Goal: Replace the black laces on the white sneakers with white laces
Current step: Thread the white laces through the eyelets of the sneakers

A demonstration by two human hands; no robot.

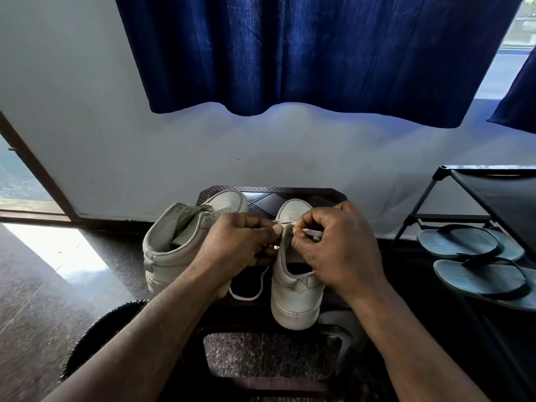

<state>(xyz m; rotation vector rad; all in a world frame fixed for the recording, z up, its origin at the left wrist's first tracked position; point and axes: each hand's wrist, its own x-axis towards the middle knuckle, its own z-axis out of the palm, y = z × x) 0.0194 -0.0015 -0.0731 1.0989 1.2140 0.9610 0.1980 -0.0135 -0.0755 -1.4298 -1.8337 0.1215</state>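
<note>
Noted left hand (237, 245) and right hand (339, 248) pinching white lace (313, 233) over near sneaker (293, 288), hiding eyelets; second sneaker (174, 242) alongside, flip-flops (458, 242) on rack (499, 187) beside.

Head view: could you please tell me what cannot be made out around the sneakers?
All in the head view:
- Eyelets of the right sneaker: covered by the left hand and right hand.
- Ends of the white lace: hidden inside both hands.
- The lower flip-flop: cut by the right edge.
- A dark ribbed object, bottom left: too dim to identify.
</note>
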